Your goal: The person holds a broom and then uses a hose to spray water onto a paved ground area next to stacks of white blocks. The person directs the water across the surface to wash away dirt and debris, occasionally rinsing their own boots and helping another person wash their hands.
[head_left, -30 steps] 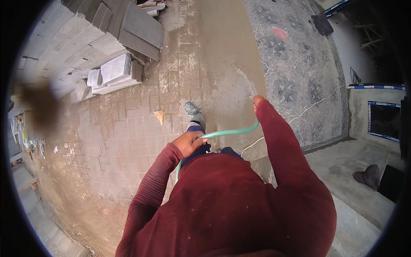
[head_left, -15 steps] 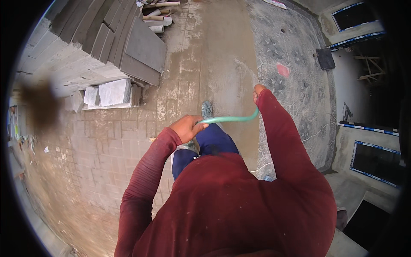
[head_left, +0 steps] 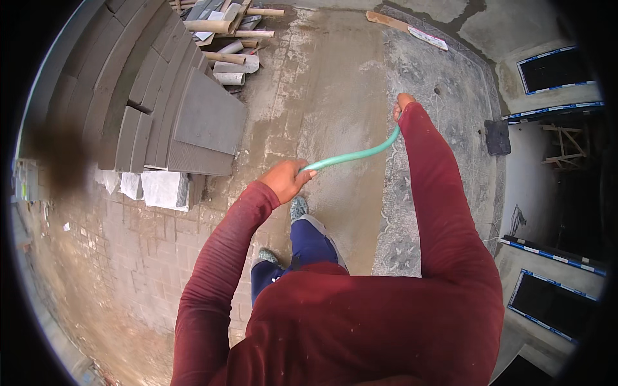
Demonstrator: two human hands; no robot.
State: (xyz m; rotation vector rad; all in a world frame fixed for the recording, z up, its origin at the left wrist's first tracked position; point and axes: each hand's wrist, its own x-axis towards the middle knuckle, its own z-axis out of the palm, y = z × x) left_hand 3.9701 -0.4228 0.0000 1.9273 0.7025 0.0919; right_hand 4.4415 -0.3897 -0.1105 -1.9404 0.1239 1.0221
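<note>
A pale green hose [head_left: 354,156] spans the gap between my two hands in a slack curve. My left hand [head_left: 286,180] is closed round its left part, with the thumb lying along it. Farther forward and to the right, my right hand [head_left: 403,105] grips the other part near its end; the hose's tip is hidden by the fingers. Beneath the hose lies a wet, smooth grey-brown strip of ground [head_left: 347,96]. Patterned grey paving [head_left: 444,109] runs along its right side.
Stacked grey slabs [head_left: 209,116] stand at the left, with wrapped white blocks [head_left: 166,188] at their foot. Behind them lie bamboo poles and pipes [head_left: 232,58]. A wooden board [head_left: 386,21] rests at the far right. A dark block [head_left: 497,137] sits by the building wall.
Both hands have moved forward with the hose, the right one farther. My view has shifted, bringing more of the far ground, the board and the pole pile into sight.
</note>
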